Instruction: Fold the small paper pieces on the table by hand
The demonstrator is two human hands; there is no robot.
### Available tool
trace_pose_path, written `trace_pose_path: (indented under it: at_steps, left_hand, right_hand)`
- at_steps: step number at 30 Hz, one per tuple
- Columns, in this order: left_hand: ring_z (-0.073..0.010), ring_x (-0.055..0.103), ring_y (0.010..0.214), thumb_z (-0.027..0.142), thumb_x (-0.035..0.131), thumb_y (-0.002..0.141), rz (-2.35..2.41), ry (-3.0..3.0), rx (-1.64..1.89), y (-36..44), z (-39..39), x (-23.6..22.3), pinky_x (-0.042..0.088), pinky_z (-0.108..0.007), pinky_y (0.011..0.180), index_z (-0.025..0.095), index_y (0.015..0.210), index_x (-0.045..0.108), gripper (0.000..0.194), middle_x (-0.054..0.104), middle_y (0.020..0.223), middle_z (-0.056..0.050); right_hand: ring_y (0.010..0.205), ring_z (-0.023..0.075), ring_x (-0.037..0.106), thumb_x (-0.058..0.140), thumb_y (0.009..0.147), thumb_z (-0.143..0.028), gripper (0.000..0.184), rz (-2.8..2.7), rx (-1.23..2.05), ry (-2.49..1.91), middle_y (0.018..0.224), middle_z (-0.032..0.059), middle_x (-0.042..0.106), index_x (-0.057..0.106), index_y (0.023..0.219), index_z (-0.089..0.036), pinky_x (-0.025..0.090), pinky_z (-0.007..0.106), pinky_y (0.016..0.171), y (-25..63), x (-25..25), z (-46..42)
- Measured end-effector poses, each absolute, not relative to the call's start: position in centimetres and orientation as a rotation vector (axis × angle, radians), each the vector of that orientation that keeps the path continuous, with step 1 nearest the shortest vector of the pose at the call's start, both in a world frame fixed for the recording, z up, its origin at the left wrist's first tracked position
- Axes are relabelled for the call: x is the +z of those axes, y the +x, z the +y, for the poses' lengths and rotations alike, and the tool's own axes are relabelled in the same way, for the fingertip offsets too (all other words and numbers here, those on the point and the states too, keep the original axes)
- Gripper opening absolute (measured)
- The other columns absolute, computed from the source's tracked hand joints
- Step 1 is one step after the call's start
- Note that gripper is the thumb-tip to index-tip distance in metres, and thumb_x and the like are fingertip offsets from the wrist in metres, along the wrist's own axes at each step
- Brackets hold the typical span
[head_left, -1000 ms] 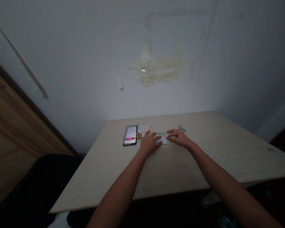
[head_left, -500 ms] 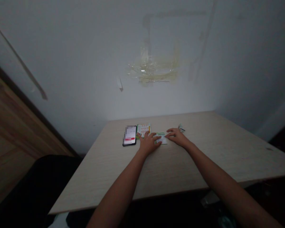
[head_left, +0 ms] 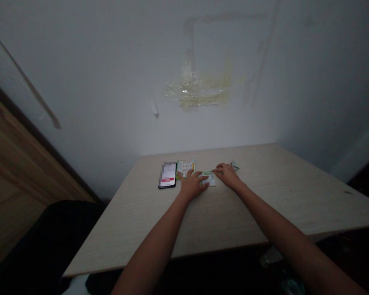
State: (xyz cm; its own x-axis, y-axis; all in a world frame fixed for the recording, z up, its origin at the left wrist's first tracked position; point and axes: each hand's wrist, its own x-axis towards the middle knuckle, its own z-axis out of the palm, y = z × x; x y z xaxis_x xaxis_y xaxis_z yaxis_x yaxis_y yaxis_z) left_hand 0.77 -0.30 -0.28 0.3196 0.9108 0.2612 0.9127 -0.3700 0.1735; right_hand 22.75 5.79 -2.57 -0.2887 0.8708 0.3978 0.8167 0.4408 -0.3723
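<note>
A small green-and-white card or flat packet [head_left: 211,181] lies on the table in front of me. My left hand [head_left: 192,184] rests with fingers spread, its fingertips on the card's left part. At the upper right corner of the card, the thumb and fingers of my right hand [head_left: 228,175] are pinched together on its edge. Partly behind my left fingers lies a larger printed green-and-white packet [head_left: 186,165]. Just beyond the right hand sits a small crumpled scrap [head_left: 234,165], partly hidden by it.
A phone [head_left: 167,176] with a lit screen lies left of the printed packet. The pale wooden table [head_left: 135,221] meets a wall [head_left: 110,82] bearing old yellowed tape [head_left: 203,96]. A dark covered shape [head_left: 64,229] stands at the table's left side.
My right hand has shifted slightly up and left, from the card's right edge to its upper right corner, and its fingers have come together. The left hand stays in place.
</note>
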Motion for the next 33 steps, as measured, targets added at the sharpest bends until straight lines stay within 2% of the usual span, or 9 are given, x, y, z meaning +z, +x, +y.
trace_pose_path:
  at_steps: [7, 12, 21, 33]
  left_hand:
    - [-0.0378, 0.032, 0.138, 0.060, 0.051, 0.089, -1.757, -2.561, -0.499, 0.76, -0.42, -0.03, -0.002, -0.082, 0.105, 0.050, 0.123, 0.062, 0.037, 0.055, 0.142, 0.004]
    - [-0.0380, 0.033, 0.138, 0.061, 0.050, 0.089, -1.768, -2.545, -0.472, 0.78, -0.49, 0.03, 0.000, -0.080, 0.106, 0.052, 0.124, 0.061, 0.038, 0.055, 0.142, 0.005]
    - [-0.0377, 0.033, 0.138, 0.060, 0.050, 0.090, -1.757, -2.549, -0.486, 0.80, -0.34, -0.30, 0.000, -0.082, 0.104, 0.051, 0.124, 0.061, 0.037, 0.056, 0.142, 0.004]
    - [-0.0379, 0.033, 0.138, 0.060, 0.050, 0.090, -1.760, -2.555, -0.472, 0.81, -0.44, -0.07, -0.001, -0.083, 0.104, 0.051, 0.125, 0.060, 0.038, 0.055, 0.142, 0.004]
  right_hand:
    - [0.106, 0.0259, 0.057, 0.054, 0.093, -0.032, 0.028, -2.151, 0.070, -1.443, 0.113, 0.0096, 0.065, 0.076, 0.109, -0.026, 0.041, 0.042, 0.100, 22.30, -2.38, 5.40]
    - [0.108, 0.0256, 0.056, 0.058, 0.091, -0.033, 0.027, -2.132, 0.102, -1.378, 0.112, 0.0090, 0.065, 0.075, 0.110, -0.026, 0.040, 0.042, 0.101, 22.69, -2.66, 5.29]
    - [0.109, 0.0262, 0.058, 0.065, 0.086, -0.036, 0.022, -2.086, 0.155, -1.382, 0.109, 0.0089, 0.068, 0.078, 0.099, -0.024, 0.038, 0.043, 0.104, 22.70, -2.73, 5.28]
    - [0.110, 0.0274, 0.058, 0.070, 0.081, -0.036, 0.026, -2.116, 0.218, -1.373, 0.113, 0.0102, 0.066, 0.078, 0.103, -0.024, 0.041, 0.043, 0.104, 23.14, -3.10, 5.77]
